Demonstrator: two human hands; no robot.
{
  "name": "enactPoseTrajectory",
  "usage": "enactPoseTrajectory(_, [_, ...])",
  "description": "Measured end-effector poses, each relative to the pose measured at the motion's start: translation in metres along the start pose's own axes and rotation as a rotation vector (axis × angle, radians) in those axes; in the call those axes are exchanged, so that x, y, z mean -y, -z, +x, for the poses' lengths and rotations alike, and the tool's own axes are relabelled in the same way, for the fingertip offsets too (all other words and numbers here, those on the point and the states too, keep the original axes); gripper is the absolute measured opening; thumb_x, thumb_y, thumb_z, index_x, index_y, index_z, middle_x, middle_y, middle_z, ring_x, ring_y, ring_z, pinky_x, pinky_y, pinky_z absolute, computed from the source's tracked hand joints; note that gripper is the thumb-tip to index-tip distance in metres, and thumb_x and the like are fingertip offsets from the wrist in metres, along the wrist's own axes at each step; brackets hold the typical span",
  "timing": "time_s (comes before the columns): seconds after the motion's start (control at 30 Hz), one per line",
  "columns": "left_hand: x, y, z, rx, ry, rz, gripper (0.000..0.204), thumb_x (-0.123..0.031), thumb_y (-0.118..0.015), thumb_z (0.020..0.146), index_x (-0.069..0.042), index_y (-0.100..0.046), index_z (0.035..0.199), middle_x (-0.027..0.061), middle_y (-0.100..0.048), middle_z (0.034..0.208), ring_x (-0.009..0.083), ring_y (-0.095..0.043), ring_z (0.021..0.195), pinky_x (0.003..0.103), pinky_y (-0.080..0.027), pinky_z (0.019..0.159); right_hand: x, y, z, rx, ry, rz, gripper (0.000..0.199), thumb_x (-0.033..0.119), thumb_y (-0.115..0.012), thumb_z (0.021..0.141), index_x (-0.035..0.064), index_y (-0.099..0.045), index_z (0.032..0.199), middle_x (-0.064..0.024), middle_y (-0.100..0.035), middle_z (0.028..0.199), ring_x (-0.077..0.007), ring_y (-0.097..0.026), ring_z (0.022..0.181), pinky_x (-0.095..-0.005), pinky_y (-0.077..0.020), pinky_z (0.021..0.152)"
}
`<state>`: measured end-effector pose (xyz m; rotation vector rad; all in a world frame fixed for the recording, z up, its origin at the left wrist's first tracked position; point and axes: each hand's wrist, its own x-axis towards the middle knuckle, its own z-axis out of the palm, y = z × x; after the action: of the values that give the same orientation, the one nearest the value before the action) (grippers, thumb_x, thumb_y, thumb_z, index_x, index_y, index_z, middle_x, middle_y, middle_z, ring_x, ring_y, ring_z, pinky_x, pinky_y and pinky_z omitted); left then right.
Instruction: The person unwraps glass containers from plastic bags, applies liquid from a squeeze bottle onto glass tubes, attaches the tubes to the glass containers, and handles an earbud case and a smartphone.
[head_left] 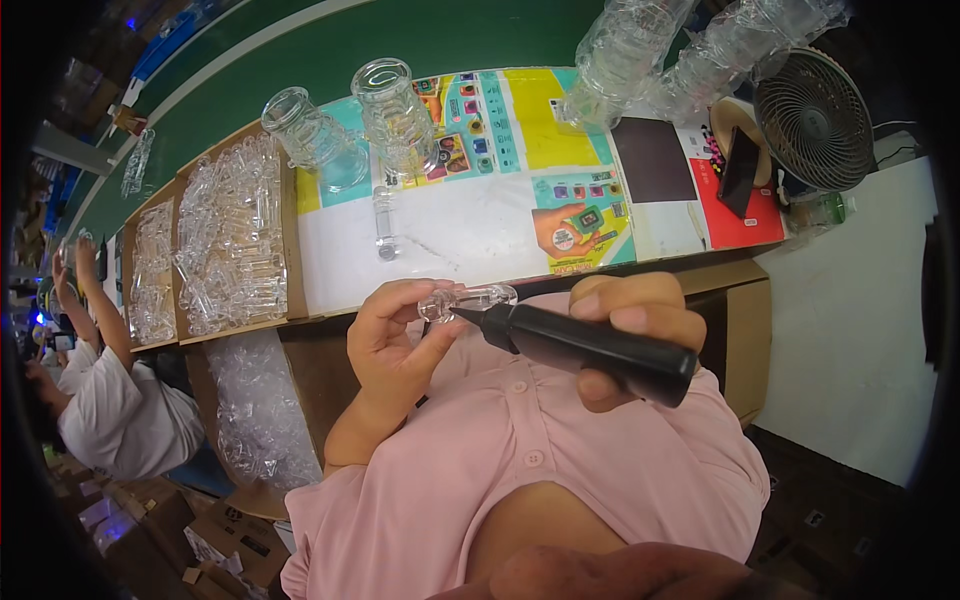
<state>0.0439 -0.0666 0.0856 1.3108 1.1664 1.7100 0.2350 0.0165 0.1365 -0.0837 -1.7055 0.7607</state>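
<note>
My left hand (392, 335) pinches a small clear glass or plastic tube-shaped piece (485, 296) by its rounded end, close to the table's front edge. In my right hand (640, 325) is a black squeeze bottle (590, 352) with a narrow pointed nozzle. The nozzle tip touches or nearly touches the clear piece near my left fingers; which of the two I cannot tell. A similar clear part (385, 225) lies on the white sheet beyond my left hand. Two larger clear jar-like vessels (388, 110) stand behind it.
Cardboard trays (292, 240) at left hold many clear parts. Plastic-wrapped clear vessels (620, 65) stand at the back right, near a black fan (815, 118) and a dark phone (738, 172) on a red box. Bubble wrap (262, 400) fills a box below. Another person (125, 410) works at far left.
</note>
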Motion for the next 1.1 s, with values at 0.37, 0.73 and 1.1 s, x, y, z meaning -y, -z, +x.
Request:
enactPoseTrajectory(0.37, [0.021,0.012,0.011,-0.016,-0.011,0.077,0.040,0.008,-0.062,0.079,0.003,-0.050,0.118,0.0154,-0.047,0.123,0.0181,-0.056,0.099,0.031,-0.049,0.087,-0.040,-0.015,0.008,-0.795,-0.728,0.464,0.038,0.034,-0.048,0.092,0.0008,-0.049,0.110,-0.0107,-0.053,0.094,-0.0189,-0.055,0.079,-0.0355,-0.0512,0.069])
enactPoseTrajectory(0.73, [0.106,0.108,0.054,-0.421,0.241,0.248,0.026,-0.009,-0.057,0.089,0.003,-0.053,0.112,0.0124,-0.061,0.105,0.0151,-0.057,0.095,0.026,-0.046,0.081,-0.090,0.017,-0.016,-0.758,-1.179,1.234,0.013,0.025,-0.058,0.088,0.0112,-0.057,0.088,-0.0006,-0.058,0.075,-0.0077,-0.043,0.049,-0.0174,-0.0281,0.038])
enactPoseTrajectory(1.1, [0.123,0.107,0.059,-0.401,0.067,0.828,0.020,-0.010,-0.058,0.087,-0.001,-0.062,0.104,0.0117,-0.062,0.103,0.0226,-0.059,0.090,0.031,-0.047,0.080,-0.104,0.034,-0.036,-0.858,-1.154,1.596,0.038,0.035,-0.058,0.088,-0.0026,-0.054,0.092,-0.0132,-0.057,0.080,-0.0059,-0.039,0.043,-0.0159,-0.0313,0.035])
